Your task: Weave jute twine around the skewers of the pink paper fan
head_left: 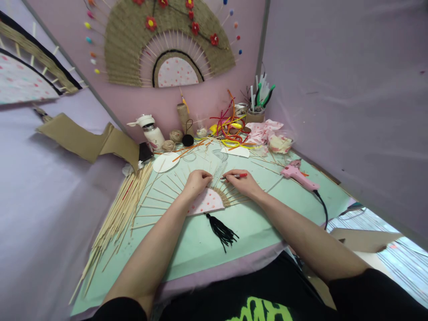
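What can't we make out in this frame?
All in the head view:
Left hand: what it holds, if anything, too small.
Red pen: whether its tip touches anything, too small.
Small fan: left part, hidden by left forearm.
Wall fan: top, cut off by upper edge.

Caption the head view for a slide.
Left hand at a spotted fan with a black tassel, right hand holding a red pen.

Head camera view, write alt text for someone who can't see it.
A person's right hand holds a slim red tool over a stick fan with a spotted centre, the left hand close by. Around it on the green table lie a black tassel, bundled sticks and a pink glue gun.
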Demonstrator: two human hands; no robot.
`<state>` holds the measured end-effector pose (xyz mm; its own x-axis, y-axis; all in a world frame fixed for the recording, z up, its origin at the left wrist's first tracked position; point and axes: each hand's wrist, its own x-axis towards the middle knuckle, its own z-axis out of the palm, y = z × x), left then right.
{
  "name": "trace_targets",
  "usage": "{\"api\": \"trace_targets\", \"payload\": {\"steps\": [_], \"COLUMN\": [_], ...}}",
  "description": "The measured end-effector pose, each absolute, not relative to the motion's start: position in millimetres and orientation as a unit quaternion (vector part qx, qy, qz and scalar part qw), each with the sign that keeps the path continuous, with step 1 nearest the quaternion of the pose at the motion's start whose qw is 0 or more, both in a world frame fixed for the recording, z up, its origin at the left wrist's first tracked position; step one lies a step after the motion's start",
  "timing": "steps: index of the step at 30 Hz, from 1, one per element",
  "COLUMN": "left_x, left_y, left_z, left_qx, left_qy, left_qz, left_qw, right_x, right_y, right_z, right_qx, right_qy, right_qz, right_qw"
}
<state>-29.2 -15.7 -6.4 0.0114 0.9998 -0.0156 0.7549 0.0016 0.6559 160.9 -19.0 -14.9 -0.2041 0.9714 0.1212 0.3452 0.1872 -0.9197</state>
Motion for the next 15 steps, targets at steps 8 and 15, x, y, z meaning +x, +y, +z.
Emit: {"api": "trace_targets", "payload": {"steps": [8,15], "left_x": [-27.2,-26.6], "left_y": [-17.9,-17.4], "left_z": [-1.1,-0.8], "left_qx": [0.667,0.667], "left_qy": [0.664,0.668], "left_qz": [0.226,0.222], "left_qw": [0.251,0.245], "right_x": [160.1,159.6], "right_y": [-19.0,-18.7], "right_z": [-15.0,-15.6], "right_qx": [-0.496,-0.494], "right_qy": [-0.658,-0.659], "right_qz": [0.408,0.412], "right_qw": [0.393,0.391]}}
